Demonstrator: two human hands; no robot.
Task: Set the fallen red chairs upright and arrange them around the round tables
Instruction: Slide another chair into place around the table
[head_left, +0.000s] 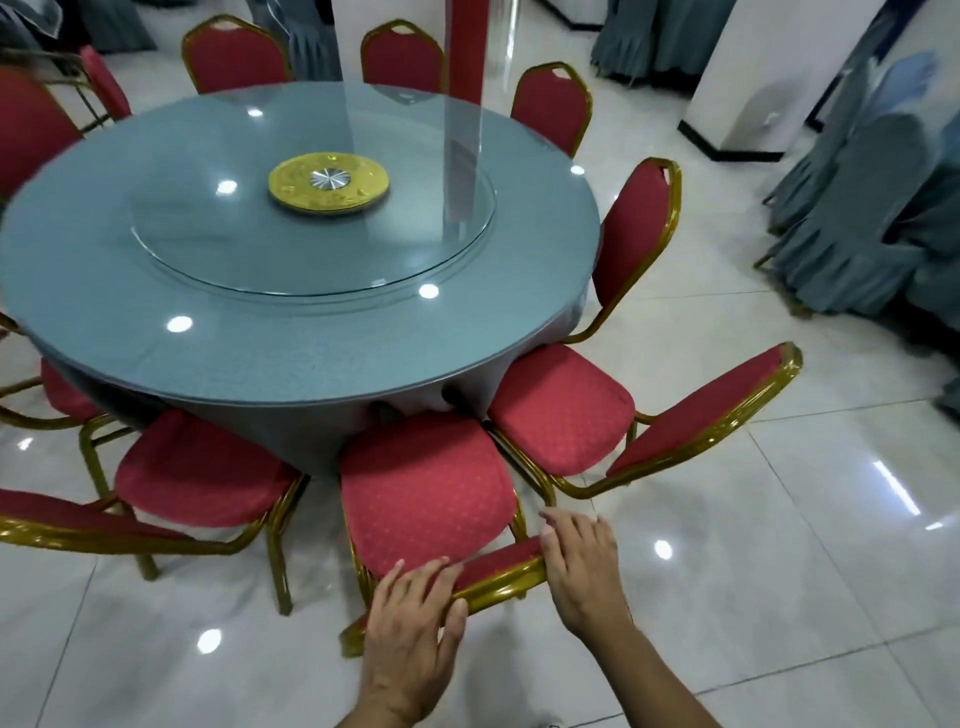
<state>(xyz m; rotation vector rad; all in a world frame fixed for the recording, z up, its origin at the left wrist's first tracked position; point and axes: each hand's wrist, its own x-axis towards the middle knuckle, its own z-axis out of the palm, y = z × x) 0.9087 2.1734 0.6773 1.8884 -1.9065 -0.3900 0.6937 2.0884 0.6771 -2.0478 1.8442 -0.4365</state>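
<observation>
At the near edge of the round grey-clothed glass-topped table (291, 358), the red padded gold-framed chair (423, 493) stands upright, seat facing the table. Its backrest rail runs left-right: left hand (415, 618) wraps it, right hand (576, 561) rests spread on its right end.

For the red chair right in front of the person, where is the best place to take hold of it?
Take the chair by the gold top rail of its backrest, from behind, one hand toward each end. It stands upright, seat toward the table, so the rail is the nearest bare bar; both hands already rest there.
</observation>
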